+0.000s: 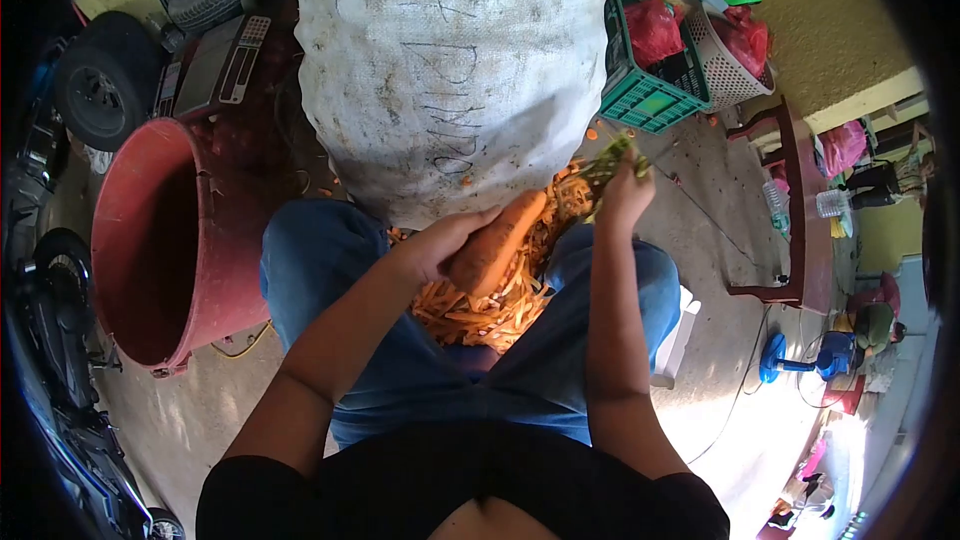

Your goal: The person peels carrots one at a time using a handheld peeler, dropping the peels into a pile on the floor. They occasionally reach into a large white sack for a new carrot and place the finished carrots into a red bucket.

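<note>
Carrot's (495, 240) lower end hidden in left hand (440, 240), fingers closed round it above the peel heap (480, 310); right hand (625, 195) raised, clenched on green peeler (608, 162), blade indistinct.

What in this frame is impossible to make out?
Head view, the only one:
1. Blade of the peeler: blurred, and its handle is covered by the right hand.
2. Near end of the carrot: wrapped inside the left hand.
3. Writing on the sack: faint and creased, not legible.
4. Pile of peelings: upper part hidden under the carrot and left hand.
</note>
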A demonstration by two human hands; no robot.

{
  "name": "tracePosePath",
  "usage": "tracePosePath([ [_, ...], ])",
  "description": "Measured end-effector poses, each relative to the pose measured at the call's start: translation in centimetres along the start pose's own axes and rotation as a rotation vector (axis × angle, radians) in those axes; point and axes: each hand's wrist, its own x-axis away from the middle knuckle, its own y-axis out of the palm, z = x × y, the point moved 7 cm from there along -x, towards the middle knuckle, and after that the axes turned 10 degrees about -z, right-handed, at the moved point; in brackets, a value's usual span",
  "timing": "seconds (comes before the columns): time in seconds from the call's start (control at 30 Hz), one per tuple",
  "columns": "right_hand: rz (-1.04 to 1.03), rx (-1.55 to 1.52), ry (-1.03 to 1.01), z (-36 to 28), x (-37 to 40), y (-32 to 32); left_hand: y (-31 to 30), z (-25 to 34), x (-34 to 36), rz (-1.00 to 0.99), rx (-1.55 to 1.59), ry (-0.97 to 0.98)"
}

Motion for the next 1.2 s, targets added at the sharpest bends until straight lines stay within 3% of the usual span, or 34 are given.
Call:
tracePosePath([
  [0.07,-0.209,-0.229,0.081,-3.1,4.1,3.4,-0.4,0.3,-0.4,-0.008,0.062,-0.004],
  [0.13,-0.426,-0.221,0.056,-4.8,7.7,6.0,-1.1,0.9,-1.3,-0.236,0.108,0.110],
  [0.17,-0.491,-0.168,-0.098,-5.5,8.8,7.2,-1.1,0.7,-1.5,-0.032,0.087,0.079],
  [0.2,-0.520,0.024,-0.212,-6.4,9.9,7.5,-1.2,0.6,-1.3,-0.032,0.086,0.076],
  [0.3,-0.492,0.101,-0.367,-7.9,10.4,7.6,-1.3,1.4,-0.7,-0.029,-0.037,0.178],
  [0.37,-0.360,0.168,-0.276,-7.0,8.8,6.5,-0.8,1.7,-0.1,-0.003,-0.330,0.031],
  [0.43,-0.156,0.193,-0.116,-4.8,4.5,3.9,-1.5,0.4,-0.5,0.015,-0.256,0.018],
  [0.47,-0.019,0.241,-0.188,-4.6,2.6,2.4,-1.7,-0.4,-0.6,0.032,-0.180,0.003],
  [0.5,0.118,0.354,-0.145,-2.4,1.0,0.8,-0.5,0.2,0.4,0.069,-0.322,0.013],
  [0.53,0.124,0.354,-0.144,-2.1,0.7,0.2,-0.7,0.2,0.4,0.066,-0.326,0.010],
  [0.63,0.037,0.223,-0.058,-3.2,1.5,0.4,-0.4,0.3,-0.2,-0.062,-0.173,0.030],
  [0.67,0.034,0.092,-0.187,-4.6,2.7,1.3,-1.3,0.6,-0.5,0.062,-0.144,0.036],
  [0.7,0.012,0.067,-0.184,-5.5,3.5,1.8,-2.2,0.9,-0.4,0.190,-0.115,0.043],
  [0.73,-0.007,0.038,-0.179,-6.3,4.1,2.0,-2.3,0.8,-0.4,0.196,-0.116,0.048],
  [0.83,0.024,0.021,-0.191,-7.0,4.4,1.5,-2.4,0.8,-0.8,0.108,-0.132,0.116],
  [0.87,0.027,0.025,-0.189,-6.9,4.2,1.2,-2.5,0.1,-1.3,-0.002,-0.113,0.080],
  [0.93,0.068,-0.132,-0.045,-5.4,2.9,0.6,-1.8,-0.3,-1.7,-0.116,-0.094,0.044],
  [1.0,0.025,-0.297,0.008,-3.4,2.6,1.1,-2.3,0.2,-1.3,0.070,0.140,0.097],
  [1.07,-0.164,-0.464,0.205,-2.4,4.1,3.3,-1.6,0.5,-0.9,0.084,0.152,0.082],
  [1.13,-0.254,-0.401,0.329,-1.1,5.8,5.4,-2.0,0.5,-1.4,0.097,0.160,0.068],
  [1.2,-0.437,-0.379,0.300,-2.0,7.5,7.4,-3.0,0.1,-2.8,-0.043,0.270,0.078],
])
